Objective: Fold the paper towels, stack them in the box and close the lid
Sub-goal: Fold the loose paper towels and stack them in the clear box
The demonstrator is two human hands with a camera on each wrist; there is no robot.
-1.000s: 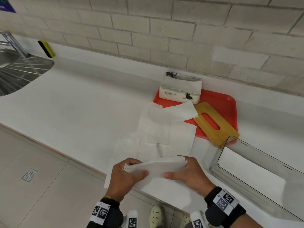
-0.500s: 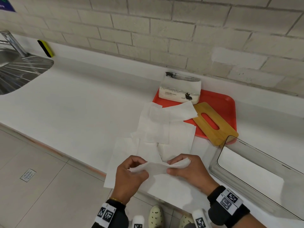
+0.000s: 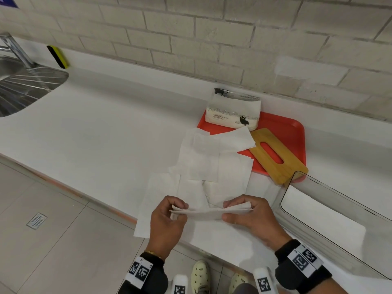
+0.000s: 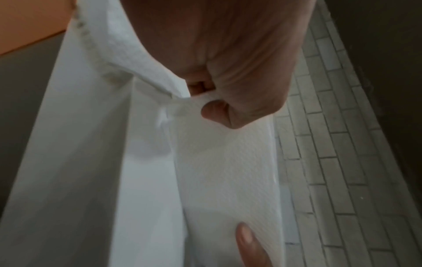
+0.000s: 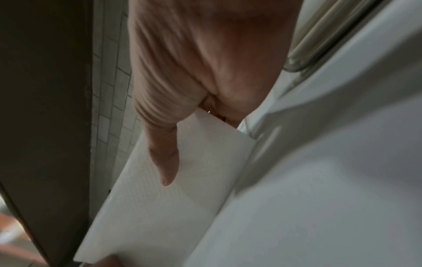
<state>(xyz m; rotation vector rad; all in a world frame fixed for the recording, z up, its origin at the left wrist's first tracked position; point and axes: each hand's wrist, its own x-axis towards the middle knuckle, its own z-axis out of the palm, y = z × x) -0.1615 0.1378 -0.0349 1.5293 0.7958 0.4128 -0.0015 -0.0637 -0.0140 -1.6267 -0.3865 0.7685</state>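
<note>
White counter [image 3: 89, 132], brick wall behind. My left hand [image 3: 167, 223] and right hand [image 3: 252, 217] pinch folded towel [image 3: 203, 213], long axis left-right across frame.

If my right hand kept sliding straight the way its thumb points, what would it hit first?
Probably the left hand, which pinches the other end of the same folded white paper towel that the right hand holds; depth is unclear.

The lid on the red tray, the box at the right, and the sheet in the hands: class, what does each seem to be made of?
Lid: probably bamboo or wood, matte, with tan grain lines. Box: clear plastic, likely acrylic; glossy, the counter shows through. Sheet: soft embossed paper, matte white, dimpled in the left wrist view.
</note>
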